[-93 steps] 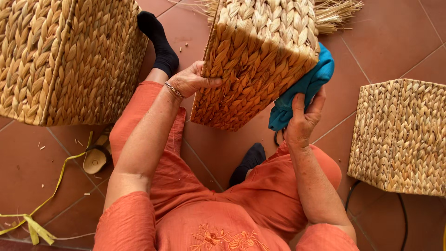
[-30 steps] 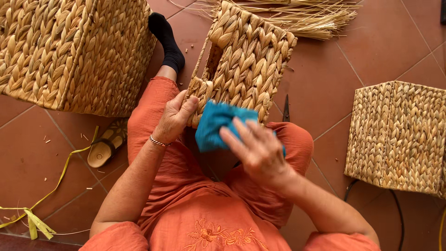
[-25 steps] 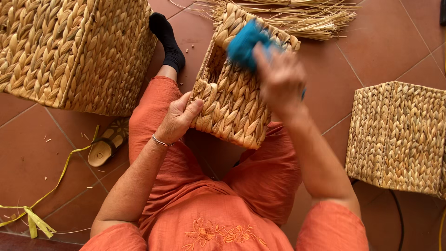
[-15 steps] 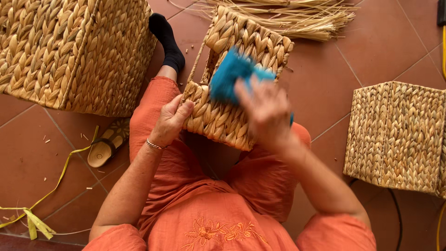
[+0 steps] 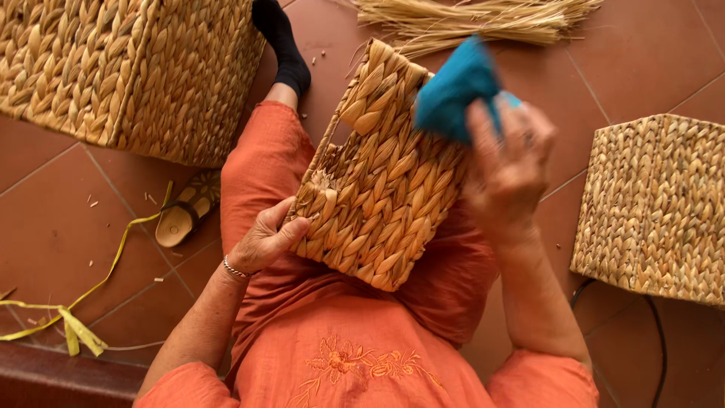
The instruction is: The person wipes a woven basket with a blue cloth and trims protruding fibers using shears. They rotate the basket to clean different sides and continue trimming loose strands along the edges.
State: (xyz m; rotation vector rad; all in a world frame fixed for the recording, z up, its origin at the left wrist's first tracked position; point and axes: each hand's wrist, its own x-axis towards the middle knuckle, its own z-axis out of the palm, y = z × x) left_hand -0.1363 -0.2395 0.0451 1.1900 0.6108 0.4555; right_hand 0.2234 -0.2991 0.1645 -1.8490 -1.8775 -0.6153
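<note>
A woven straw basket [image 5: 381, 185] rests tilted on my lap, its braided side facing up. My left hand [image 5: 266, 238] grips its lower left corner, thumb on the weave. My right hand [image 5: 507, 168] is raised over the basket's upper right edge, fingers closed around a bunched blue cloth [image 5: 457, 87] that touches the weave. I wear orange clothes and a black sock [image 5: 283, 45].
A large woven basket [image 5: 128, 68] stands at the upper left and another one [image 5: 653, 208] at the right. A straw bundle [image 5: 476, 19] lies on the tiled floor ahead. A sandal [image 5: 185, 211], a yellow strap [image 5: 75, 325] and a dark cable [image 5: 657, 340] lie nearby.
My right hand has swept the blue cloth back and forth over the basket and is now at its upper right edge. The left hand keeps its hold on the corner.
</note>
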